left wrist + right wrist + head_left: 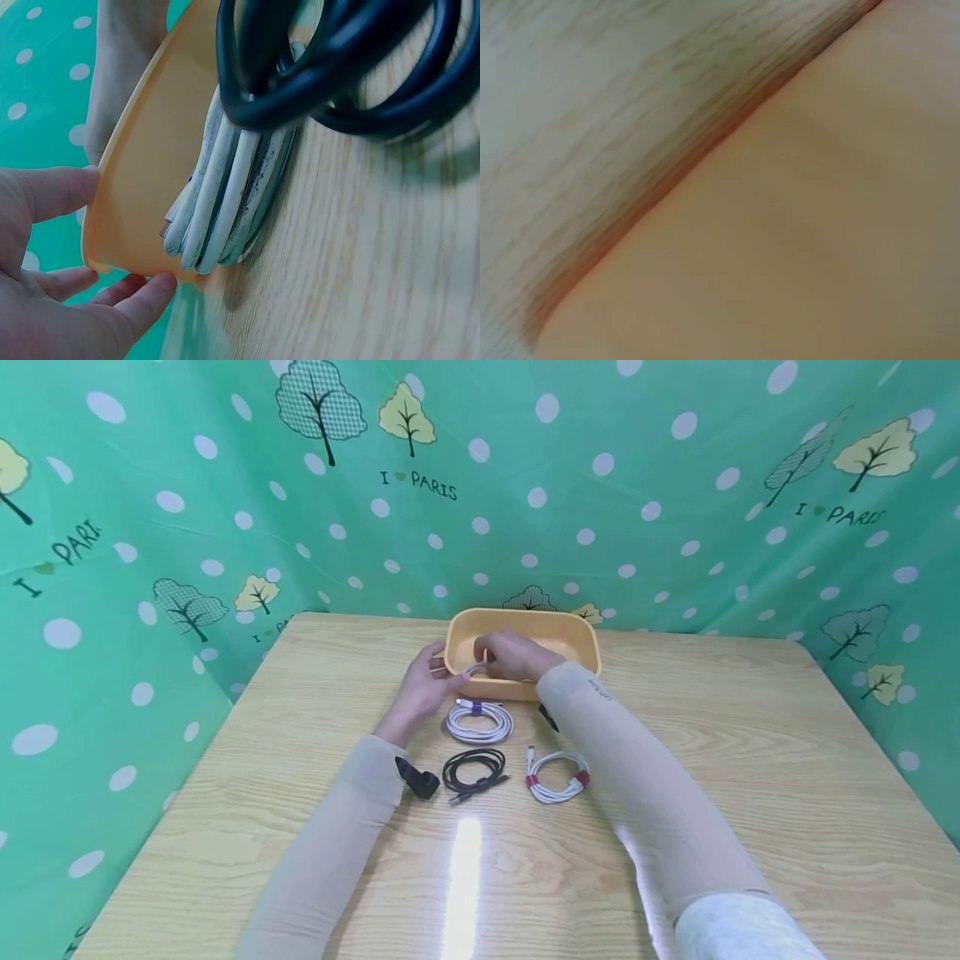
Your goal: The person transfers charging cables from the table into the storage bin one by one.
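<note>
Your left hand point(422, 689), fingers extended, touches the box's point(512, 691) left end. Right hand point(513, 654) is inside it by a pale cable point(476, 668); can't tell its grip. White coil point(480, 740), black coil point(450, 775), red-tied coil point(553, 797): in front. Pushing sideways could skid the box.

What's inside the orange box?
The right fingers and a bit of pale cable. They and the box's front wall hide some of the inside, so I can't tell what else is there.
</note>
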The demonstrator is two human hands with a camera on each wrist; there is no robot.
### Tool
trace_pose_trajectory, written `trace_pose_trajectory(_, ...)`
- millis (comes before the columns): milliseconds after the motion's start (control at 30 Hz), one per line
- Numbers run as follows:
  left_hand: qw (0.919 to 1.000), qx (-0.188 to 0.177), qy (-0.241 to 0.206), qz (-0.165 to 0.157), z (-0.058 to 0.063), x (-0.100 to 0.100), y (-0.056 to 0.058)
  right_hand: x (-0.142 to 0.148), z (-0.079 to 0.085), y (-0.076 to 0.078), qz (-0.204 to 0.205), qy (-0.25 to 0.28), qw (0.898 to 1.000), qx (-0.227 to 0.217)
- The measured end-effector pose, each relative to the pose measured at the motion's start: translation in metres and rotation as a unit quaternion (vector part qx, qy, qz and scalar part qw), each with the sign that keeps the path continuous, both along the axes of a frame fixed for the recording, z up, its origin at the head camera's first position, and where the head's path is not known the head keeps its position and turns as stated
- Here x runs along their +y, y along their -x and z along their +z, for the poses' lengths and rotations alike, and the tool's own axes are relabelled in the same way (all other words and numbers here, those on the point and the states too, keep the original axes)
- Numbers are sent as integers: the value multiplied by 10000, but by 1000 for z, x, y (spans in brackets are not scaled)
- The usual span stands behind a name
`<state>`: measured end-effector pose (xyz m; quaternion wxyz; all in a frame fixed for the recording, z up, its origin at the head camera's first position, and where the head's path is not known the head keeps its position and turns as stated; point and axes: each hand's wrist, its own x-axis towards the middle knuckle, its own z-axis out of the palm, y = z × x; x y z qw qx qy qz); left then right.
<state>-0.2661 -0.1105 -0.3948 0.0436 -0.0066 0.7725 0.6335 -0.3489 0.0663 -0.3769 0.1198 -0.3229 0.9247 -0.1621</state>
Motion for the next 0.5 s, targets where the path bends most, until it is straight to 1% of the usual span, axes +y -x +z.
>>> trace_pose_trajectory(200,10000,9,36,12,0,0,0,2,-3,3,65,-5,10000,50)
trace_pose_trajectory(500,9999,-4,134,67,0,1,-1,2,-3,4,-57,24,10000,13)
